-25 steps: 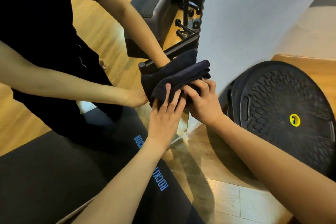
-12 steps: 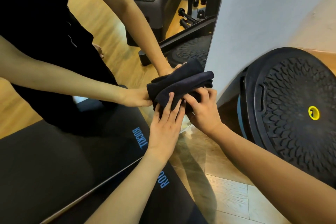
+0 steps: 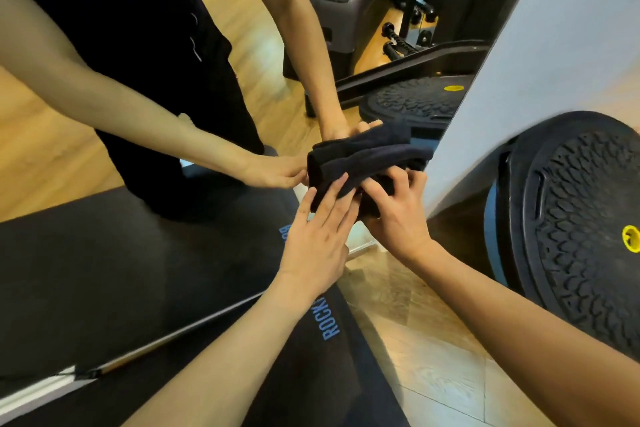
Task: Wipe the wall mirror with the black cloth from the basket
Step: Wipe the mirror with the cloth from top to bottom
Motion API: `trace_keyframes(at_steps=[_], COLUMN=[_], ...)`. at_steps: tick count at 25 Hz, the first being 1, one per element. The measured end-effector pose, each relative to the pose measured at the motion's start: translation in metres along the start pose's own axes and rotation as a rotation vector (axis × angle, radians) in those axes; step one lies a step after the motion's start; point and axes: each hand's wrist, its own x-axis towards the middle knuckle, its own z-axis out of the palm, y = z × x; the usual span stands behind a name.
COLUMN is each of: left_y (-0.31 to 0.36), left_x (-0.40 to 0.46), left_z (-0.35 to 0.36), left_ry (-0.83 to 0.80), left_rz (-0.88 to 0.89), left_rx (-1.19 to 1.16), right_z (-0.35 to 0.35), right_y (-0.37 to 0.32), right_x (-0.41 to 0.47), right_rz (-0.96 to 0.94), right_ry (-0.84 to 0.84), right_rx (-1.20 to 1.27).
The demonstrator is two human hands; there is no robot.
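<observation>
The folded black cloth [image 3: 363,163] is pressed against the low right corner of the wall mirror [image 3: 114,121]. My left hand [image 3: 320,236] lies flat with straight fingers pushing on the cloth's lower left part. My right hand [image 3: 398,211] grips the cloth's lower right part, its fingers curled into the folds. The glass shows the reflection of both arms, the cloth and a person in black clothes. The basket is not in view.
A black balance disc with a yellow centre [image 3: 585,236] leans against the white wall [image 3: 540,55] to the right of the mirror. A black mat with blue lettering [image 3: 311,357] lies on the wooden floor [image 3: 433,357] below my arms.
The view has swung down and to the left, so more of the mirror shows. Both hands have stayed on the cloth at the mirror's right edge.
</observation>
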Motion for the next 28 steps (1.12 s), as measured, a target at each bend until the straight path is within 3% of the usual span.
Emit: trace_keyframes(at_steps=[10,28], left_y=[-0.053,-0.224], left_x=[-0.087,-0.351], left_z=[-0.002,0.008], left_ry=[-0.010,0.006], left_rz=[-0.074,-0.320], left_rx=[0.032,0.109], right_z=[0.006,0.064], right_y=[-0.104,-0.405], right_x=[-0.001,-0.026], right_rz=[-0.121,-0.372], right_ry=[-0.002,-0.022], right_rx=[0.048,0.365])
